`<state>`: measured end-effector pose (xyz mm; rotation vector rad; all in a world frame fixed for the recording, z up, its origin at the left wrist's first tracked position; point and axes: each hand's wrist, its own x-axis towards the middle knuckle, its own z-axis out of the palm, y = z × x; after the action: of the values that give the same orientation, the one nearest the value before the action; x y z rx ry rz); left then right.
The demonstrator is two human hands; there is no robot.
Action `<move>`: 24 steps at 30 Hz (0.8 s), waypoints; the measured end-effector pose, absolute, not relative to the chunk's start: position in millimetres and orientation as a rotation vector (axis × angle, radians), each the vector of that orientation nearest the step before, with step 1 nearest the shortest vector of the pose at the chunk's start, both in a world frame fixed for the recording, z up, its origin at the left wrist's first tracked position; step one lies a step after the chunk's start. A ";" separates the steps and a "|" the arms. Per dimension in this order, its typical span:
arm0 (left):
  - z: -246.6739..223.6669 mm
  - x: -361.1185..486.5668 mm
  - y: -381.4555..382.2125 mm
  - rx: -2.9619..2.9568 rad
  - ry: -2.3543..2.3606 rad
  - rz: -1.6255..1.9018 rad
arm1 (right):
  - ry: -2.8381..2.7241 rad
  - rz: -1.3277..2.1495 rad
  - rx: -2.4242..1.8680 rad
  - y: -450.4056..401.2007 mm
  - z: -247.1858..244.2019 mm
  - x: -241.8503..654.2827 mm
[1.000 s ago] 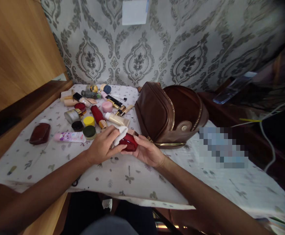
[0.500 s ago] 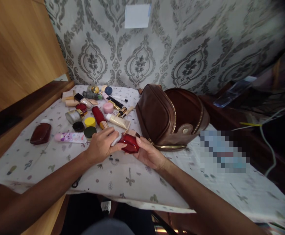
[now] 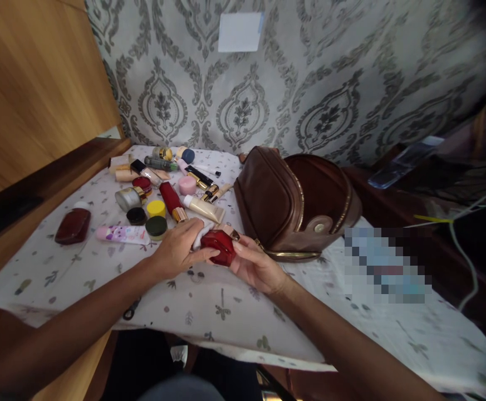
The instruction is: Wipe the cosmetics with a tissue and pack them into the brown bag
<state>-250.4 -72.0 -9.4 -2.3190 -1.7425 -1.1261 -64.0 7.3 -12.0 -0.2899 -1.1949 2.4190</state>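
Observation:
A faceted red glass perfume bottle is held just above the tablecloth, between my two hands. My right hand grips its right side, thumb and fingers closed near the gold-toned neck. Bunched in my left hand is a white cloth, pressed against the bottle's left side, with the thumb along the glass. Most of the cloth is hidden by the fingers. Close by lie a cream tube, a red bottle with a gold cap and a dark green jar.
An unzipped brown leather bag stands right of the cosmetics. Left are a dark red bottle with a white cap, a pink-and-white tube, a yellow-lidded jar and a pink jar. A patterned wall rises behind.
The perfume bottle has turned slightly in my hands, and the white cloth bulges out more beside it. The whole view has shifted a little; the things on the table stay in place.

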 end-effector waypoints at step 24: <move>-5.4 -253.5 -70.3 -2.261 -1.900 -1.336 | -1.248 2.372 -0.322 8.9 -10.6 -62.7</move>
<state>-253.5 -70.3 -5.4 -2.2615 -1.8996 -1.3358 -62.7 8.9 -10.6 -0.3221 -1.2481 2.3723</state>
